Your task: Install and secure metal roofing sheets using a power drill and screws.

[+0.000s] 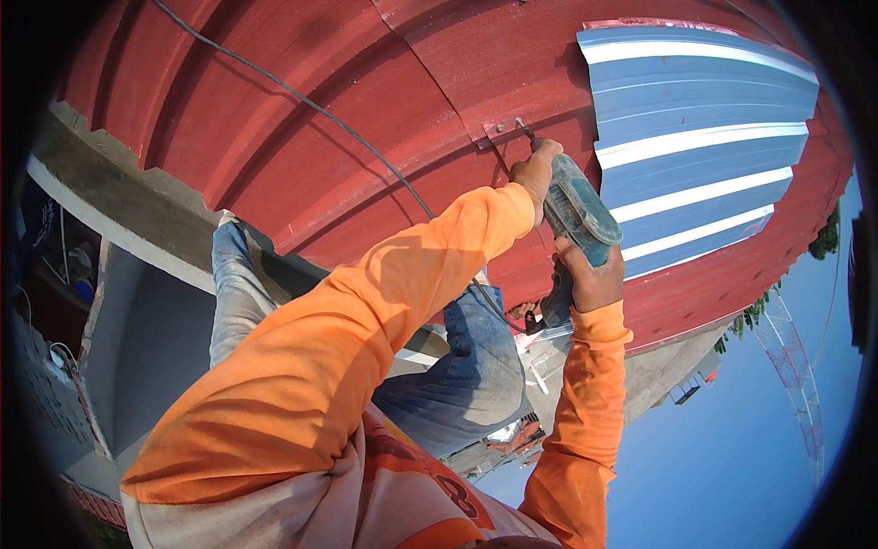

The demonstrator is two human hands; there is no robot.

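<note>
A teal power drill [582, 209] is held out over the red ribbed metal roof [320, 156]. My left hand [538, 176] is closed around the front of the drill, just behind its bit. My right hand [593, 277] grips the handle at the rear. The bit [525, 130] points at a scraped, pale patch on a roof sheet, beside a small screw head [499, 129]. Whether its tip touches the metal I cannot tell. A dark cord [494, 307] runs from the handle's base toward my leg.
A loose blue-grey ribbed sheet [695, 137] lies on the roof to the right. A dark cable [306, 99] crosses the red sheets. My jeans-clad legs [462, 380] straddle the roof's lower edge, along a concrete gutter [119, 197]. A lattice crane [794, 366] stands beyond.
</note>
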